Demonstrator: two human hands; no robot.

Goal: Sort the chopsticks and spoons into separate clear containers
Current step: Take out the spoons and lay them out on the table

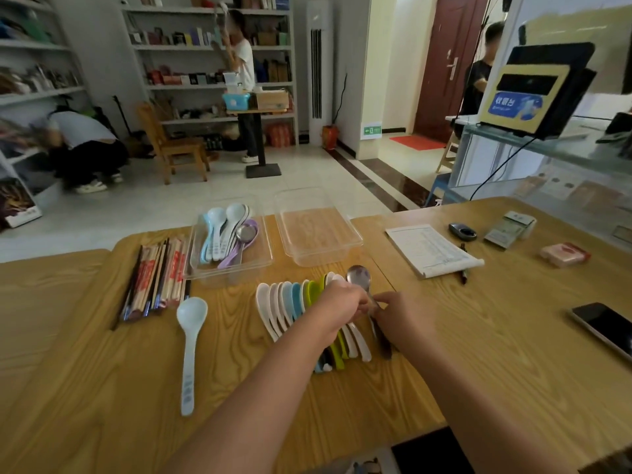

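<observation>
Sorting spoons: left hand (342, 302) and right hand (402, 318) pinch the metal spoon (358, 277). Next, likely lift it into the upper-left container (236, 272).

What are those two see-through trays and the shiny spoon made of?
The empty tray and the spoon tray look like clear, glossy hard plastic: the wooden table shows through. The shiny spoon looks like polished metal: its bowl mirrors light.

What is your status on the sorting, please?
Left hand gripping spoon row; right hand pinching metal spoon. Left container holds spoons, right container empty. Chopsticks lie unsorted on table; path clear.
</observation>
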